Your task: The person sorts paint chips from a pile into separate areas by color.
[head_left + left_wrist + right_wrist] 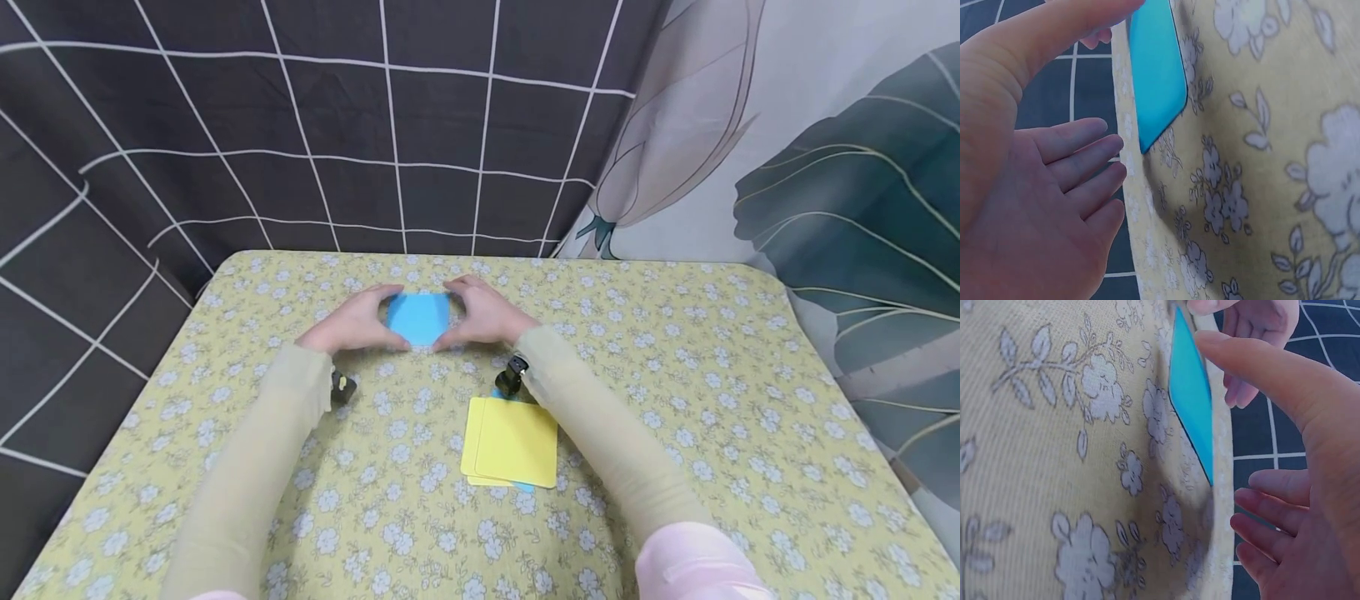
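We judge that uneven pressure from the left grip or right grip, both spread with fingers extended, could skew the blue card lying between them near the far edge of the worktop. We note its thin, flat, unmarked face and rounded corner.

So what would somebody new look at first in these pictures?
Probably the bright blue card, between the left hand and the right hand towards the far edge of the flowery table. Next, the overlapping yellow cards beside the right sleeve, with blue peeking out underneath. Behind the table, the dark cloth with white grid lines stands out too.
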### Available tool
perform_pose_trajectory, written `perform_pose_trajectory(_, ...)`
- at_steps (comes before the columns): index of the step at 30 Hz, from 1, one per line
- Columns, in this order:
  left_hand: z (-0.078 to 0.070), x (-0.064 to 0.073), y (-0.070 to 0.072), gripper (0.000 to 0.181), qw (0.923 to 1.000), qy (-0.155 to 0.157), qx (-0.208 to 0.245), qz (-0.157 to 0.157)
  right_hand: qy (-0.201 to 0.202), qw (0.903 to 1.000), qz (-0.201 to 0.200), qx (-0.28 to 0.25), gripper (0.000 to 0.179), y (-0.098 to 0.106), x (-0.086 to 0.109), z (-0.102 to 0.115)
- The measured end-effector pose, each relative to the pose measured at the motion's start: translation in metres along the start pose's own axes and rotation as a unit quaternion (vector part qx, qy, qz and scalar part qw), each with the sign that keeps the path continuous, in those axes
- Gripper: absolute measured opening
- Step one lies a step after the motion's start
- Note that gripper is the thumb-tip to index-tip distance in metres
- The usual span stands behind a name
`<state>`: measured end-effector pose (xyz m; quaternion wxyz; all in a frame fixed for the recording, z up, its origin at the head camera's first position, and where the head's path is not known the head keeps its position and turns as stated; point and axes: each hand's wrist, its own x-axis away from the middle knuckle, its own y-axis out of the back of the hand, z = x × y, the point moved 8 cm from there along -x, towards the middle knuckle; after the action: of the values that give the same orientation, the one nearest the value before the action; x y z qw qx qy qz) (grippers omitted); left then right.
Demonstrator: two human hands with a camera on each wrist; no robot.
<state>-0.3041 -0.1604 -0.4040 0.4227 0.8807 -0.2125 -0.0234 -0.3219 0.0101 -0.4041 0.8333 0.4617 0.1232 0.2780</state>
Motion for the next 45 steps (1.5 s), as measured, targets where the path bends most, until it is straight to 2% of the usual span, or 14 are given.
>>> perform_pose_trajectory(7,-0.007,0.006,-0.003,0.109,0.9997,-0.004,-0.01,-0.02,0.006,1.0,-0.005,0.005,0.112,0.009,0.011,0.0)
perform_pose_trajectory(11,-0.013,0.01,-0.005,0.108,0.9993,-0.016,-0.015,-0.032,0.001,1.0,-0.002,0.006,0.111,0.014,0.019,0.001)
perform_pose_trajectory(17,-0.025,0.018,-0.009,0.107,0.9981,-0.034,-0.021,-0.047,0.015,0.9995,-0.009,0.025,0.107,0.023,0.033,0.003)
perform_pose_trajectory(27,-0.045,0.032,-0.018,0.104,0.9961,-0.068,-0.019,-0.052,0.035,0.9991,-0.014,0.021,0.109,0.03,0.056,0.003)
perform_pose_trajectory(34,-0.06,0.041,-0.028,0.104,0.9959,-0.081,-0.009,-0.041,0.039,0.9985,-0.028,0.027,0.109,0.037,0.073,0.005)
perform_pose_trajectory(45,-0.085,0.055,-0.04,0.102,0.9924,-0.119,-0.005,-0.033,0.051,0.9974,-0.038,0.035,0.105,0.046,0.103,0.005)
